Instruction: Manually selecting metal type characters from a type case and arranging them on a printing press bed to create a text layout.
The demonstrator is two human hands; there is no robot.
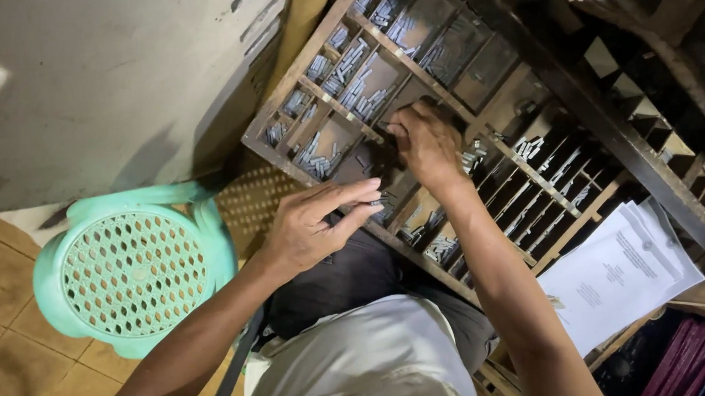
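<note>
A slanted wooden tray split into many small compartments carries heaps of small grey metal pieces. At its four o'clock side, a stack of white printed papers lies on the frame. The tiled floor, at eight o'clock, bears a green plastic stool.

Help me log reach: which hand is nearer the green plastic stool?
Left. The left hand hovers just right of the green plastic stool; the right hand is farther off, fingers inside the wooden type tray.
</note>
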